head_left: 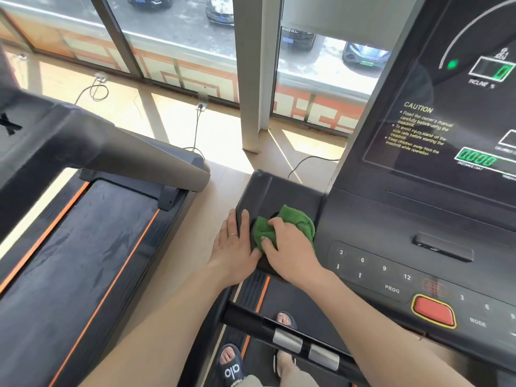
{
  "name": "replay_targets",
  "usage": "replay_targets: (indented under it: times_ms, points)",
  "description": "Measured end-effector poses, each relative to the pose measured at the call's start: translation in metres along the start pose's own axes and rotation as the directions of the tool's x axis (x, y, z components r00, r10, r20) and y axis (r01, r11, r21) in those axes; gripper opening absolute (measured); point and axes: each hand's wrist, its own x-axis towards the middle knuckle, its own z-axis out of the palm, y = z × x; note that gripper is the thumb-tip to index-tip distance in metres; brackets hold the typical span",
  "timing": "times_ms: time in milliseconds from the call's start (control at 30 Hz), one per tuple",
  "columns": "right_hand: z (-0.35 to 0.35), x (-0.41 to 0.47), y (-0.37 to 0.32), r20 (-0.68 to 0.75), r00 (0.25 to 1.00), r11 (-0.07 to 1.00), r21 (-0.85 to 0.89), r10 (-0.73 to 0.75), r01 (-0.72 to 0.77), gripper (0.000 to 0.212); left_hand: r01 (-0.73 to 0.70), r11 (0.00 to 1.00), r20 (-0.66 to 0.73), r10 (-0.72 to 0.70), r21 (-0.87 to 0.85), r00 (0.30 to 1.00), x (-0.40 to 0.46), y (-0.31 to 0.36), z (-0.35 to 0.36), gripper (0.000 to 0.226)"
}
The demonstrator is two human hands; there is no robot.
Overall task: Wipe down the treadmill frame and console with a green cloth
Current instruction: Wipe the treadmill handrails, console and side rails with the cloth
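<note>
- Two hands work at the left wing of the console [413, 219].
- Right hand [290, 248]: fingers curled round the bunched green cloth [293, 223], pressing it onto the black wing; the cloth shows beyond and left of the knuckles, partly hidden under the palm.
- Left hand [236, 247]: fingers straight and flat on the wing's outer edge, just beside the cloth; a ring [233, 234] on one finger.
- Handlebar [293, 339] with metal sensors crosses below the forearms.
- Second treadmill [92, 236] stands to the left; window [178, 37] beyond.
</note>
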Motion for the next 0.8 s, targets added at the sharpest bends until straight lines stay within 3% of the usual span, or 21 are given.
replay_targets:
  times_ms: [100,167,233,300,333,400,500,667,800]
  points:
    - [-0.014,0.003,0.006,0.051,0.994,0.969,-0.22,-0.099,0.108,0.029,0.005,1.0,0.012,-0.005,0.0,1.0,0.001,-0.001,-0.001,0.085]
    - [-0.026,0.01,0.006,0.036,0.996,0.978,-0.19,-0.084,0.089,0.028,0.004,1.0,0.017,-0.004,-0.006,1.0,0.001,-0.002,-0.002,0.086]
    - [-0.043,0.022,0.005,-0.091,0.991,0.985,0.154,0.097,-0.082,0.026,-0.001,1.0,0.019,0.001,-0.012,1.0,0.0,-0.002,-0.002,0.085]
    - [-0.058,0.042,0.004,-0.272,0.917,0.874,0.464,0.294,-0.142,0.025,-0.004,1.0,0.017,0.004,-0.018,1.0,0.001,-0.003,-0.002,0.085]
    - [-0.061,0.054,0.005,-0.37,0.878,0.885,0.452,0.303,-0.115,0.026,-0.003,1.0,0.017,0.004,-0.018,1.0,0.001,-0.003,-0.001,0.085]
    - [-0.056,0.077,0.012,-0.439,0.885,0.979,0.189,0.152,-0.074,0.032,-0.003,1.0,0.016,0.004,-0.021,1.0,0.0,-0.003,-0.001,0.085]
    - [-0.027,0.094,0.018,-0.267,0.961,0.982,-0.187,-0.074,0.023,0.043,-0.004,0.999,0.012,0.004,-0.034,1.0,0.001,-0.003,-0.001,0.085]
    - [-0.008,0.115,0.03,-0.328,0.92,0.937,-0.335,-0.216,0.101,0.038,0.004,1.0,0.002,-0.004,-0.018,1.0,0.002,-0.003,0.0,0.085]
    - [-0.015,0.14,0.017,-0.284,0.95,0.954,-0.297,-0.133,0.045,0.037,-0.003,1.0,-0.001,0.003,-0.012,1.0,0.001,-0.002,-0.001,0.085]
